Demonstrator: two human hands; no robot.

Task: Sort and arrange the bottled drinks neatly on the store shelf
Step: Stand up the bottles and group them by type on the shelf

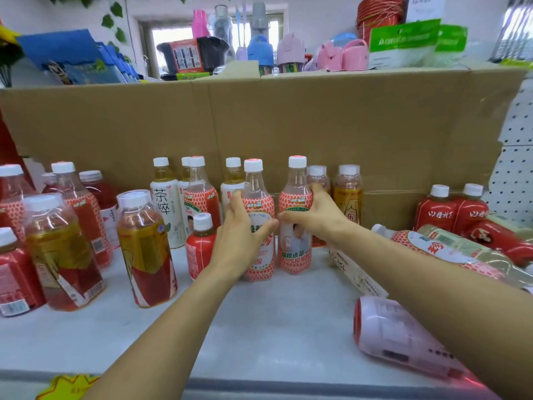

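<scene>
Two upright clear bottles with red-dotted labels and white caps stand side by side mid-shelf. My left hand grips the left bottle around its middle. My right hand grips the right bottle the same way. A third dotted bottle stands behind to the left, next to white tea bottles. Amber tea bottles and red bottles stand at the left. A small red bottle stands just left of my left wrist.
A pink-labelled bottle lies on its side at the front right. More bottles lie in a heap at the right, with two upright red ones behind. A cardboard sheet backs the white shelf. Household goods sit above.
</scene>
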